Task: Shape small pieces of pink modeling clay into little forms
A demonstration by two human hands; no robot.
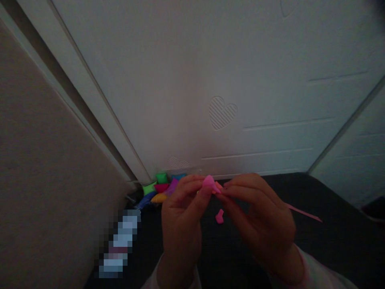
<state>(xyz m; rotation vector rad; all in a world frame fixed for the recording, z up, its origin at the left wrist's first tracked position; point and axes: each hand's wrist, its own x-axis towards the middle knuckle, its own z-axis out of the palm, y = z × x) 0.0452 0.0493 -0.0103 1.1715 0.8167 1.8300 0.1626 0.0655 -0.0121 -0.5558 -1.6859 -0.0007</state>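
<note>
Between the thumb and fingers of my left hand is a lump of pink modelling clay, raised above the dark tabletop. My right hand pinches at the clay's right end, its fingertips pressed together there. An orange bit shows beside the pink, partly covered by my fingers. Below and between the hands, a smaller pink clay piece lies on the table. A thin pink strip with a pointed end sticks out from behind my right hand; whether it lies on the table cannot be told.
Several small colourful packets lie in a pile at the back left. A blurred-out pale object is along the left edge of the dark table. Behind rises a white panel with embossed hearts; a beige wall borders the left.
</note>
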